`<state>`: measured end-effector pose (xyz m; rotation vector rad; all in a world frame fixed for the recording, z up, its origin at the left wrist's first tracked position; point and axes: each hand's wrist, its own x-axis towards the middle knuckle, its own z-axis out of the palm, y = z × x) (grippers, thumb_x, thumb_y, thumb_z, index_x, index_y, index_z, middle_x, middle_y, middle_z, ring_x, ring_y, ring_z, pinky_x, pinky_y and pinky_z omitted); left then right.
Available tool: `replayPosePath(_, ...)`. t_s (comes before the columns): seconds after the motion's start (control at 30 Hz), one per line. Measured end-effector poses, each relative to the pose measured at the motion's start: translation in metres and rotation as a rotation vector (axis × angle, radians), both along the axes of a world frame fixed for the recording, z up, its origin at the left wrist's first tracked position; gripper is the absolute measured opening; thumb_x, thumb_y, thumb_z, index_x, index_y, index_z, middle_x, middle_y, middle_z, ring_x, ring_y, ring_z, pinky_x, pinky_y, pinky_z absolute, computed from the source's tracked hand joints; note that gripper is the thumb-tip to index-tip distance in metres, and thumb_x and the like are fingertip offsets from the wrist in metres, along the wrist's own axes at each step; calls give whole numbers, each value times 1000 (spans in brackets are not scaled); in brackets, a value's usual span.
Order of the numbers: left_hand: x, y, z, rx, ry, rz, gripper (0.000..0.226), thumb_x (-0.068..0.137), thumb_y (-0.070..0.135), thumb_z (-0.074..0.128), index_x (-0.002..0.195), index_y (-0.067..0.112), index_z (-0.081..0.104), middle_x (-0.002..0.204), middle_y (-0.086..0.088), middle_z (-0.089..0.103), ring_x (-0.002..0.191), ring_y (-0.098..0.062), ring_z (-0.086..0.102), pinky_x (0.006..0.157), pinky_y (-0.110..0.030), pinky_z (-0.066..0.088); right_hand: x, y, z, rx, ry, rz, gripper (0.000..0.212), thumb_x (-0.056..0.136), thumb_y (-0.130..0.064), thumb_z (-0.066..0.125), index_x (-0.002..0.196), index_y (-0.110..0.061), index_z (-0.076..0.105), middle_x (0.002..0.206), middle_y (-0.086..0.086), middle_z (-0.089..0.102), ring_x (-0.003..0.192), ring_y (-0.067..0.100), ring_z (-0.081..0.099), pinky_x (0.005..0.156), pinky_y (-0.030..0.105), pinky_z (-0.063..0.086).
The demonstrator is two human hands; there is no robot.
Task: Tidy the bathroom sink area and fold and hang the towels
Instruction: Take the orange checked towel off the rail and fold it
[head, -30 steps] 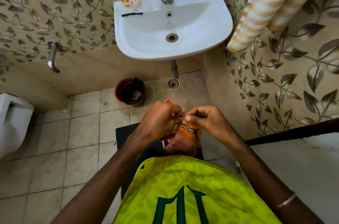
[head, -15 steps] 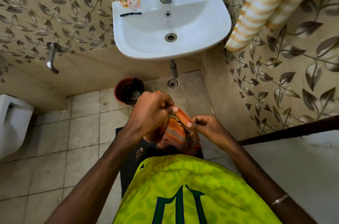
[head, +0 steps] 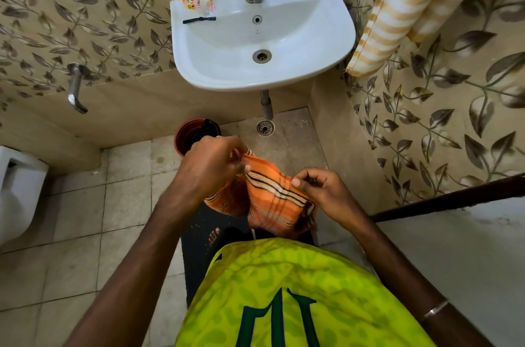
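Note:
A small orange towel (head: 267, 199) with dark and cream stripes hangs between my hands, in front of my waist. My left hand (head: 211, 165) pinches its far upper edge. My right hand (head: 321, 187) pinches the nearer edge with thumb and fingers. The cloth sags below them and is partly bunched. Ahead is the white wall sink (head: 335, 25), with a dark razor (head: 199, 19) and small sachets (head: 201, 1) on its left rim. A cream and tan striped towel (head: 397, 14) hangs on the right wall.
A red bin (head: 184, 135) stands under the sink next to the drain pipe (head: 266, 106) and floor drain (head: 265, 127). A wall tap (head: 75, 88) sticks out at left, a white toilet (head: 17, 190) at the far left. A dark mat (head: 196, 247) lies underfoot.
My hands have moved apart, the left one forward and up, spreading the orange towel that was bunched between them.

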<state>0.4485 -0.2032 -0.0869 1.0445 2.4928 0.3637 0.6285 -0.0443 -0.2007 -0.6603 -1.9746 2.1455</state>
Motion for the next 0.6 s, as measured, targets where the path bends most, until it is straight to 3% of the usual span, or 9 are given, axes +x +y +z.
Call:
replayPosePath(0.1, 6, 1, -8, -57, 133, -63, 67, 82, 40, 77, 142, 30, 49, 140, -5, 59, 122, -29, 58, 93, -44, 54, -4, -2, 8, -25, 9, 29, 14, 93, -6, 69, 82, -13, 73, 73, -9, 72, 70, -1, 65, 65, 15, 49)
replayPosePath(0.2, 14, 5, -18, -7, 75, -236, 78, 79, 44, 77, 147, 36, 40, 152, 0, 49, 123, -26, 59, 95, -45, 53, -8, -4, 16, -20, 29, 58, 12, 93, -7, 70, 83, -13, 74, 75, -5, 73, 74, 4, 66, 69, 19, 51)
replayPosePath(0.33, 29, 13, -23, 191, -213, -349, 62, 83, 28, 78, 140, 32, 54, 126, 2, 69, 108, -14, 67, 84, -37, 56, -13, -5, 24, 2, 62, 79, 11, 90, -20, 72, 81, -14, 75, 80, 12, 72, 79, 16, 66, 72, 31, 50)
replayPosePath(0.53, 29, 16, -24, 203, -99, -323, 25, 81, 38, 77, 104, 26, 75, 89, 7, 76, 76, -5, 70, 66, -33, 59, -6, -2, 28, 13, 50, 115, 10, 90, -14, 72, 87, -5, 75, 80, 2, 72, 76, 7, 67, 69, 21, 51)
replayPosePath(0.6, 29, 16, -21, 208, -82, -298, 16, 80, 36, 79, 93, 27, 77, 83, 8, 75, 75, -6, 70, 65, -33, 58, -3, -1, 23, 20, 23, 115, 10, 89, -20, 75, 88, -10, 76, 82, 1, 71, 79, 9, 66, 71, 25, 49)
